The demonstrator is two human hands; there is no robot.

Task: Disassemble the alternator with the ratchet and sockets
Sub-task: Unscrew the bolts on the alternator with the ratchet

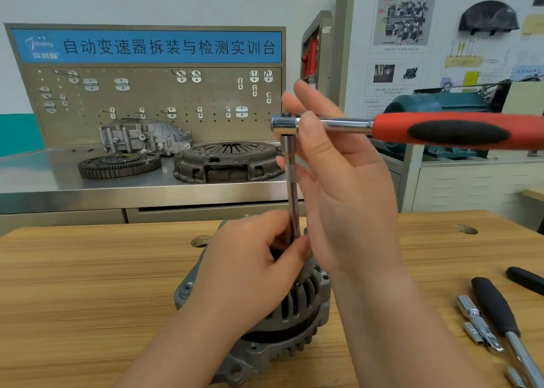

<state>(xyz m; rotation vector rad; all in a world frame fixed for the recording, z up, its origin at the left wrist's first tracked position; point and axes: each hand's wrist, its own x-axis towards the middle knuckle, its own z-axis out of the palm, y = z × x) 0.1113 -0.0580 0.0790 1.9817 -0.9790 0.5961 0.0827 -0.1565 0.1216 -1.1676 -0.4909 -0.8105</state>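
Note:
A grey alternator [294,314] stands on the wooden table [88,284], right in front of me. A chrome extension bar [291,181] rises upright from its top to the head of a ratchet with a red and black handle [456,131], which points right. My left hand [250,267] pinches the bar's lower end just above the alternator, hiding the socket and the fastener. My right hand [338,181] holds the ratchet next to its head, thumb in front of the shaft and fingers behind it.
A black-handled driver [497,308], loose chrome sockets [477,323] and another black handle [527,278] lie at the table's right. Behind, a steel bench [59,181] carries a clutch cover [226,161], a ring gear [117,165] and a housing [141,136].

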